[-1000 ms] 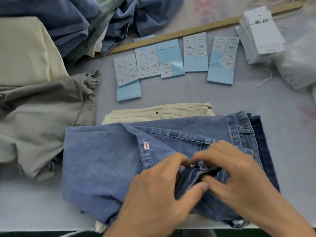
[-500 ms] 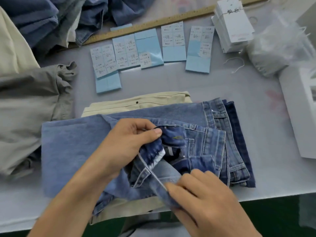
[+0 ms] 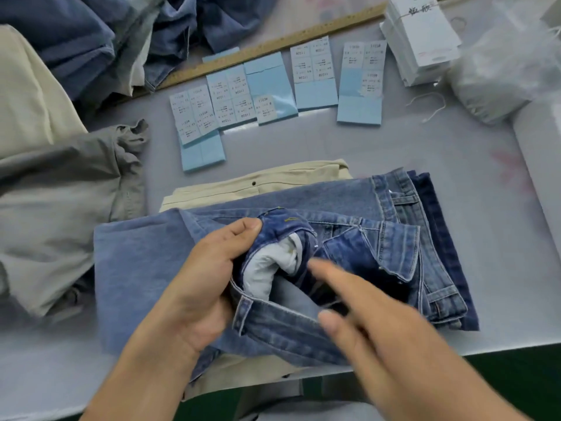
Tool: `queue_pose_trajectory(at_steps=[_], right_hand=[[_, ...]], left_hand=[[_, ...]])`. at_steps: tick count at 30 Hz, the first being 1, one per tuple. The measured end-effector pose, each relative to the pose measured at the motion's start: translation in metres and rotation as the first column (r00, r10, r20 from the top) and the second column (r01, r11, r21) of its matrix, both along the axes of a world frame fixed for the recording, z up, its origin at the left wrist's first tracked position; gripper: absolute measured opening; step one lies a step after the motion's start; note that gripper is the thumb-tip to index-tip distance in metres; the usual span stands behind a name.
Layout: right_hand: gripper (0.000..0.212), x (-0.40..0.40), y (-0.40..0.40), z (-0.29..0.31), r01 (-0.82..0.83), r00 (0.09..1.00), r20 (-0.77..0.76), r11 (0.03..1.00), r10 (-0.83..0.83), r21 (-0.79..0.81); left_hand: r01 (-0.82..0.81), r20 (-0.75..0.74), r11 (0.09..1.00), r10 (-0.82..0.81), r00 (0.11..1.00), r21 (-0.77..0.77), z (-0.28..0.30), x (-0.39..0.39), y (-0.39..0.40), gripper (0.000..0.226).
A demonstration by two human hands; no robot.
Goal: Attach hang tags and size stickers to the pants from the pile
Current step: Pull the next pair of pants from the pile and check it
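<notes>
At six o'clock on the table (image 3: 349, 147), the light jeans (image 3: 145, 262) top a folded stack. The left hand (image 3: 200, 287) grips the opened waistband, fingers curled round the denim so the white pocket lining (image 3: 267, 265) shows. The right hand (image 3: 370, 323), blurred, hovers just beside with fingers extended, holding nothing. I'd judge the size is being checked; next comes picking a matching sheet among the size stickers (image 3: 273, 89) at twelve o'clock, or from the hang tags (image 3: 422, 34) at one o'clock.
</notes>
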State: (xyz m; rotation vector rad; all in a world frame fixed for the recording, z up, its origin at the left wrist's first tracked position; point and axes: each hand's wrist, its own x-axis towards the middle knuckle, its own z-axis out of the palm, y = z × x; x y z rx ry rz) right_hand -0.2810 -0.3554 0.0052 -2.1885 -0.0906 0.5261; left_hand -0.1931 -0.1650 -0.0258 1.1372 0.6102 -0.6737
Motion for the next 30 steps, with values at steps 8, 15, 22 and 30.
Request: queue_pose_trajectory(at_steps=[8,15,22,30], right_hand=[[0.041,0.042,-0.005,-0.015,0.165,0.966,0.217,0.982,-0.142,-0.091],[0.014,0.052,0.007,-0.022,0.130,0.936,0.336,0.990,-0.102,-0.060],[0.008,0.056,0.000,-0.030,0.164,0.929,0.331,0.986,-0.168,0.039],[0.008,0.064,-0.022,-0.040,0.268,0.922,0.266,0.960,-0.281,0.082]], left_hand=[[0.092,0.129,0.996,-0.090,0.988,-0.008,0.007,-0.006,0.002,0.014],[0.137,0.123,0.989,-0.130,0.984,-0.050,0.007,-0.002,0.013,0.027],[0.284,0.347,0.885,-0.415,0.841,0.368,0.008,0.003,0.009,0.029],[0.262,0.246,0.961,-0.276,0.929,0.089,0.005,0.005,0.015,0.015]])
